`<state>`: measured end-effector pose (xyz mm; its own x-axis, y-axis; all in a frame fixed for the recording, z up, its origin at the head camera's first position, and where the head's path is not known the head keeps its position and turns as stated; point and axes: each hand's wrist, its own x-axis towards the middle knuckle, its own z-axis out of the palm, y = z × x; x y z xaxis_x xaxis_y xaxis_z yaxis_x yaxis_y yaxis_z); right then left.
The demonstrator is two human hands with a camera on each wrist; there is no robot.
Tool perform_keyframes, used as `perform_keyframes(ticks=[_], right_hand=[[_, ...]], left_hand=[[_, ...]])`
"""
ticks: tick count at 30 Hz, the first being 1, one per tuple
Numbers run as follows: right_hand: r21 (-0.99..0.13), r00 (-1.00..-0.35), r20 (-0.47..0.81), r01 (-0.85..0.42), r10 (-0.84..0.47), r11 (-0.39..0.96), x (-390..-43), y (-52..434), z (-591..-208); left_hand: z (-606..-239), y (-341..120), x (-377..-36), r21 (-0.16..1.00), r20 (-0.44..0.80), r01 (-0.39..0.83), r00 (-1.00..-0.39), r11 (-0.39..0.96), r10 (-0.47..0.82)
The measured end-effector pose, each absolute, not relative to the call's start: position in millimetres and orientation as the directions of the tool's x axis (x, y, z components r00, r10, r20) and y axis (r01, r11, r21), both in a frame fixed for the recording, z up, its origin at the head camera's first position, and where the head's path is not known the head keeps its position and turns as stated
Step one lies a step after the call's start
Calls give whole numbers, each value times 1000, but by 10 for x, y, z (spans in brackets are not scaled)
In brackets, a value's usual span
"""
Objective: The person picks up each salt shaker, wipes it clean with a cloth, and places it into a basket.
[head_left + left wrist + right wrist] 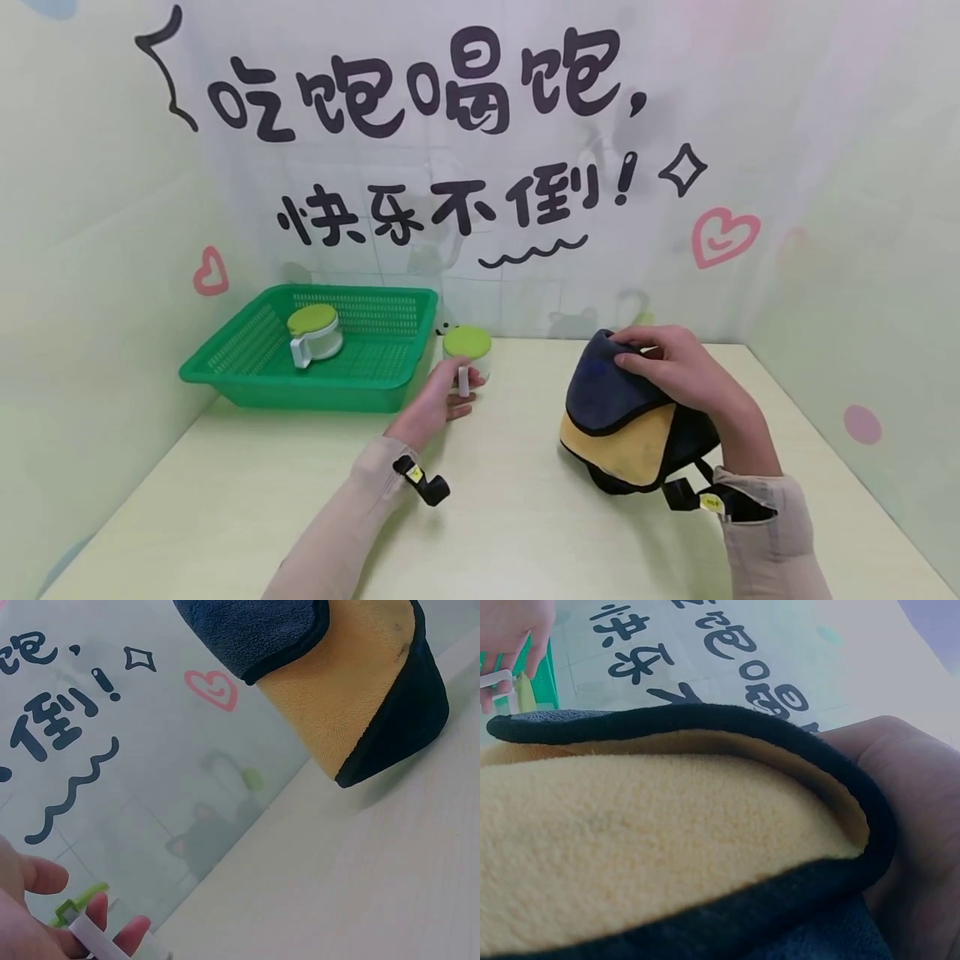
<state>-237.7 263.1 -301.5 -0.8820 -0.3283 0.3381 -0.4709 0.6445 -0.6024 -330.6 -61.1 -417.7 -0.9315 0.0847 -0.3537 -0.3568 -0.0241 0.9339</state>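
A small clear jar with a green lid (467, 343) stands on the pale table (525, 517) beside the basket. My left hand (442, 402) holds it by its white handle (94, 937), fingers curled round the handle in the left wrist view. To the right, my right hand (675, 367) grips a folded cloth (622, 425), dark blue on top, yellow below, with a black edge. Its fingers lie over the top fold and the cloth bulges up off the table. The right wrist view is filled by the cloth (645, 840) with my palm (915, 825) behind it.
A green slotted basket (247, 375) sits at the back left and holds a second green-lidded jar (313, 332). A backdrop with black lettering and pink hearts closes the back and sides. Bare tabletop lies in front of both hands.
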Motion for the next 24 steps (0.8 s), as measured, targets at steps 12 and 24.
perform_keyframes(ticks=[12,24], right_hand=[[-589,-875,333,-484,-351,647,-2402,2597,-3003],[-592,-875,333,-485,-352,644,-2411,2608,-3028]], left_hand=[[-4024,-601,-3277,938,-333,-336,-942,-81,49],[-3970,-598,-3275,947,-310,-314,-948,-62,67]])
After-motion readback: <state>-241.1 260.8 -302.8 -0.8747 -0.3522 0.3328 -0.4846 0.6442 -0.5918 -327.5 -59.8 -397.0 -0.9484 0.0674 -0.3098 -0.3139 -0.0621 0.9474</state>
